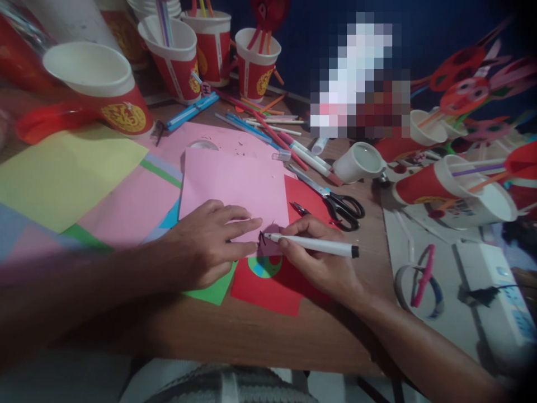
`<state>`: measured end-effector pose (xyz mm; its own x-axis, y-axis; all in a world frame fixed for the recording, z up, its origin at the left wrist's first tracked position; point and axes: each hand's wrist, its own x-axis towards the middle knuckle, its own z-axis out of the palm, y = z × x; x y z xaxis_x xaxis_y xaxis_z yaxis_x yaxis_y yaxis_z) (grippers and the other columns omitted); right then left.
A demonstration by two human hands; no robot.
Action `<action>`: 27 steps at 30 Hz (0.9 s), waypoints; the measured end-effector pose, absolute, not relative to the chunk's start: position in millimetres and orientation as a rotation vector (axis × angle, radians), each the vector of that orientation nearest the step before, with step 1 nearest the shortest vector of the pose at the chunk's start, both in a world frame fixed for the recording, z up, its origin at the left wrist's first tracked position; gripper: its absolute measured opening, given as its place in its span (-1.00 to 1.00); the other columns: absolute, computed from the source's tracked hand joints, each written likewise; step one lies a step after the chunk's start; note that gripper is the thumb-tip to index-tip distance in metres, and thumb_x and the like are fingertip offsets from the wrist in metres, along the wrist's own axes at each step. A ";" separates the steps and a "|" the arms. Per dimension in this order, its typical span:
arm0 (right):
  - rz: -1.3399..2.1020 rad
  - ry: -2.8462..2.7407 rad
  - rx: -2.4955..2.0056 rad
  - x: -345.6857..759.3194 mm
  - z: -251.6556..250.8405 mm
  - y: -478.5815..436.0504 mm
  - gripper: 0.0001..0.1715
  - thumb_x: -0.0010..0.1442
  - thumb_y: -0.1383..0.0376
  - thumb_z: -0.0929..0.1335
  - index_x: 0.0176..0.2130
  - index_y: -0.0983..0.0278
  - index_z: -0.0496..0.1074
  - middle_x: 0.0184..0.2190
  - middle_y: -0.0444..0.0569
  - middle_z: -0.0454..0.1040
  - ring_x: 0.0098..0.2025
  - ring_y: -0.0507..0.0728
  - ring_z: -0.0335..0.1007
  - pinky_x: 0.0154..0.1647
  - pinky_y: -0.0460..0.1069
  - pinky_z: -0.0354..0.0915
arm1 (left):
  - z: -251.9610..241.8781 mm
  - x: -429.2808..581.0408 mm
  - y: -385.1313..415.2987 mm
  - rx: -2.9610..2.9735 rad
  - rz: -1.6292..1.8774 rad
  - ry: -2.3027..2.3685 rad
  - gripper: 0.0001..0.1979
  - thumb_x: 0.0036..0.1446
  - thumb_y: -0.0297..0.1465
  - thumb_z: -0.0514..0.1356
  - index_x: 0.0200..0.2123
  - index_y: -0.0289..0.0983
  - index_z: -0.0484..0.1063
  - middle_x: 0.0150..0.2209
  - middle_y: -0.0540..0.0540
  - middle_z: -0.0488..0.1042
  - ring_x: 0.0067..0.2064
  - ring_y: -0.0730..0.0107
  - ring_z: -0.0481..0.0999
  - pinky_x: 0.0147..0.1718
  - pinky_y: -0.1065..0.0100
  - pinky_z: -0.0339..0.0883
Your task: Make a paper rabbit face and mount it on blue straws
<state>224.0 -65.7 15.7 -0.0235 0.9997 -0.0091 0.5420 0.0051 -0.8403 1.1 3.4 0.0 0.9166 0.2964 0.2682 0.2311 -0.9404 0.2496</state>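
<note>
A: What do your hands have hold of?

B: Your right hand (325, 271) pinches a white marker (319, 244) between thumb and fingers, closed snugly near its tip. Your left hand (210, 240) grips nothing; it lies with fingers spread over the pink sheet (235, 179), pointing toward the marker.

A: And how does the marker lie?

B: Its long axis runs nearly straight across in front of you, tip to the left, dark end to the right and slightly lower. The tip is at a small black mark (262, 240) near the pink sheet's lower right corner. You can't tell from here whether it presses on the paper.

A: Which hand is nearer that mark?

B: Both are close: your left fingertips are just beside it on the left, while your right hand comes in from the other side with the tip.

A: What's around you?

B: Below the sheet, red paper (268, 296) and green paper (213, 289) stick out toward you on the table (188, 330). Just beyond your right hand are the black-handled scissors (329, 200). A yellow sheet (71, 173) lies off to your left, and a tape roll (438, 304) well to your right.
</note>
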 end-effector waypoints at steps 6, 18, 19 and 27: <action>0.855 -1.697 -1.613 225.3 14.3 -65.8 -0.95 0.09 0.37 0.36 -0.41 0.26 0.39 -0.58 -0.19 0.45 -0.59 -0.04 0.27 -0.57 -0.14 0.18 | 0.1 1.2 3.4 2.869 0.443 0.402 -0.63 0.04 -0.54 0.14 -0.05 -0.23 0.46 0.15 -0.22 0.38 0.11 -0.02 0.33 -0.09 -0.01 0.23; 0.885 -1.724 -1.576 226.6 18.4 -66.5 -0.89 0.10 0.34 0.37 -0.46 0.27 0.37 -0.59 -0.19 0.45 -0.59 -0.05 0.28 -0.59 -0.16 0.17 | -0.4 0.5 2.9 2.848 0.450 0.406 -0.61 0.00 -0.56 0.15 -0.06 -0.22 0.46 0.15 -0.20 0.39 0.11 -0.01 0.32 -0.08 -0.01 0.23; 0.893 -1.721 -1.581 226.4 18.6 -66.8 -0.89 0.10 0.34 0.36 -0.46 0.27 0.37 -0.60 -0.19 0.44 -0.60 -0.05 0.27 -0.60 -0.16 0.16 | -0.5 0.5 2.9 2.847 0.454 0.405 -0.62 0.02 -0.56 0.15 -0.06 -0.22 0.46 0.15 -0.21 0.39 0.11 -0.02 0.32 -0.08 0.00 0.23; 0.903 -1.669 -1.566 225.6 17.1 -66.7 -0.91 0.09 0.37 0.36 -0.45 0.25 0.37 -0.59 -0.19 0.45 -0.60 -0.04 0.27 -0.60 -0.15 0.17 | -0.7 1.0 3.2 2.848 0.463 0.399 -0.62 0.02 -0.55 0.16 -0.06 -0.21 0.47 0.14 -0.21 0.39 0.11 -0.02 0.33 -0.08 0.00 0.23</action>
<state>225.6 -66.7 17.1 -0.0569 0.9983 0.0121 0.5358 0.0408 -0.8434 1.0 3.2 -0.7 0.9131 0.3005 0.2756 0.2285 -0.9369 0.2646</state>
